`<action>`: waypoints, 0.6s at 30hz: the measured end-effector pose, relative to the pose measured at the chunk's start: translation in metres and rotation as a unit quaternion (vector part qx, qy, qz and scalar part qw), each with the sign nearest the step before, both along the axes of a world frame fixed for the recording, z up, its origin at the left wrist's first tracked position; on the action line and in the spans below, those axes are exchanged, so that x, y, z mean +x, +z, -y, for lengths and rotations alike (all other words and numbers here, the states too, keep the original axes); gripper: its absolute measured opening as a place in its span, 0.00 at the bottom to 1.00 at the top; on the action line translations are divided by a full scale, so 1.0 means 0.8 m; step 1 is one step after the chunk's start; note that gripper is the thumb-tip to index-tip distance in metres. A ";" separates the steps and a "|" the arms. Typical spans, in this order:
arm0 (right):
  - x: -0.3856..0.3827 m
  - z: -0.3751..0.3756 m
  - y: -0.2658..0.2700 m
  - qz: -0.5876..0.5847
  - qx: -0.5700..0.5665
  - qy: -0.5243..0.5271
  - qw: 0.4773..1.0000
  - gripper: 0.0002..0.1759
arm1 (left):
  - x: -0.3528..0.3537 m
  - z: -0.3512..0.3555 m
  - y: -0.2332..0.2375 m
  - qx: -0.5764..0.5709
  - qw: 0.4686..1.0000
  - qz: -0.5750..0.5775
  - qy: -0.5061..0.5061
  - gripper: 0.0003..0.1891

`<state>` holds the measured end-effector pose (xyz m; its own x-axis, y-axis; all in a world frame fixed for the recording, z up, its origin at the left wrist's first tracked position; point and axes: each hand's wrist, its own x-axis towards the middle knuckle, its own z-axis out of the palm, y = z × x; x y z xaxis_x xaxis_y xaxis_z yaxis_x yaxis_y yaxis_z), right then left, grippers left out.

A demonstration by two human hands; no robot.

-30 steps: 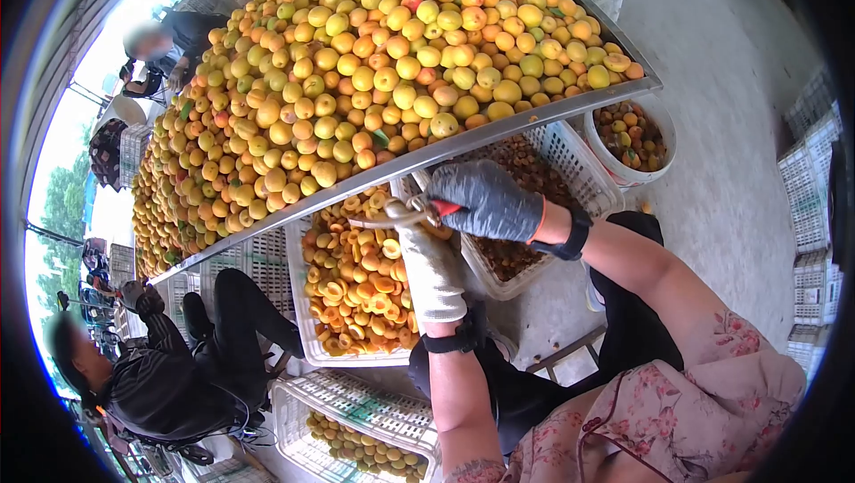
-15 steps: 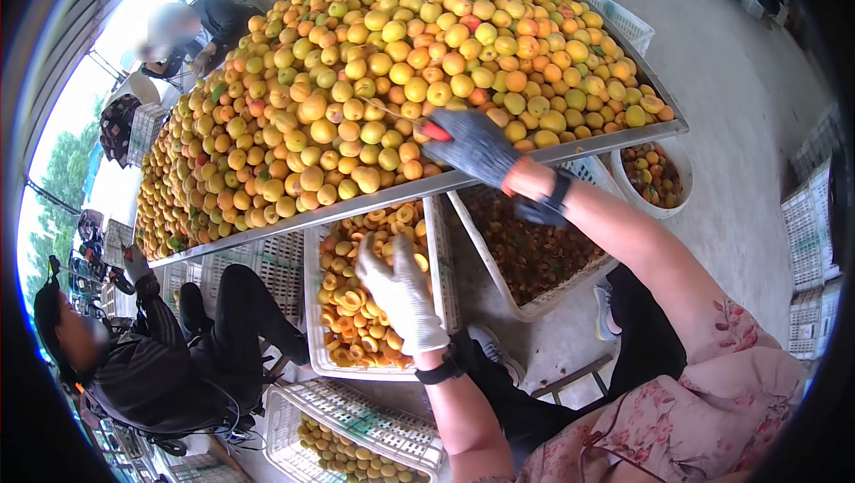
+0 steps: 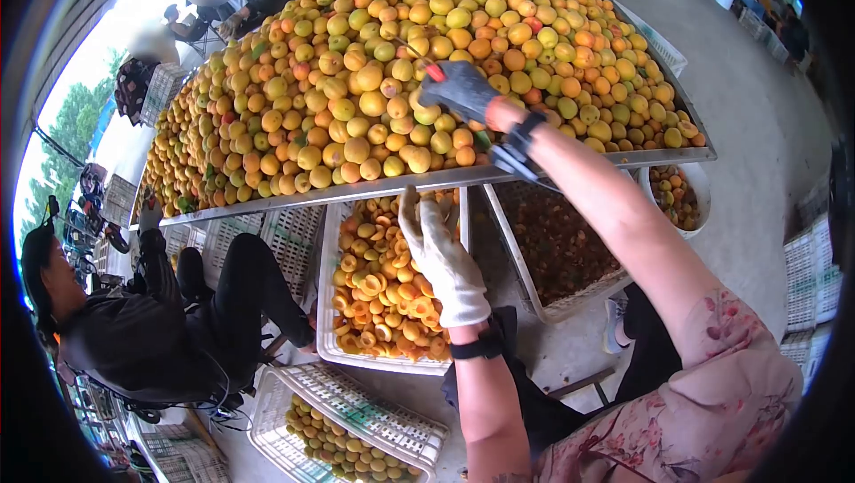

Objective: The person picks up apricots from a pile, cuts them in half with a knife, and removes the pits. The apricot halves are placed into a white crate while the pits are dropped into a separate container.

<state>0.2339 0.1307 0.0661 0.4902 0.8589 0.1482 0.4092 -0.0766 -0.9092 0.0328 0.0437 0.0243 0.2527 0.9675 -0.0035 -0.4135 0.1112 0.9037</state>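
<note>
My right hand (image 3: pixel 459 91), in a dark grey glove, is closed around a red-handled tool (image 3: pixel 435 73) with a thin metal shaft, over the heaped yellow-orange fruit (image 3: pixel 356 82). Below the metal table's front edge (image 3: pixel 356 193), my left hand (image 3: pixel 438 247) wears a white glove. Its fingers are apart and point up toward that edge, with no fruit visible in them. Under this hand stands a white crate (image 3: pixel 328 292) of halved orange fruit (image 3: pixel 383 292).
Right of that crate is another crate (image 3: pixel 525 274) of dark brown pieces, then a white bucket (image 3: pixel 699 194) with fruit. A crate (image 3: pixel 383 425) of greenish fruit sits at the bottom. A person in black (image 3: pixel 151 340) sits at the left; others are at the back left.
The view has shifted, moving the scene partly rightward. My left hand has risen from over the halved fruit to near the table's edge. My right hand still holds the tool over the heap.
</note>
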 end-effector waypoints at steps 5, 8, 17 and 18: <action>-0.031 0.122 0.002 0.137 -0.045 0.143 0.979 0.18 | 0.033 -0.009 -0.019 -0.081 0.976 0.150 -0.132 0.22; -0.032 0.161 0.013 0.145 -0.054 0.112 0.982 0.28 | 0.043 -0.015 -0.057 -0.049 0.899 0.330 -0.285 0.13; -0.080 0.268 -0.021 -0.011 0.098 0.011 0.995 0.14 | 0.059 0.028 -0.026 -0.119 0.874 0.407 -0.238 0.22; -0.082 0.270 -0.026 -0.012 0.100 0.007 0.995 0.14 | 0.062 0.032 -0.021 -0.120 0.873 0.406 -0.242 0.22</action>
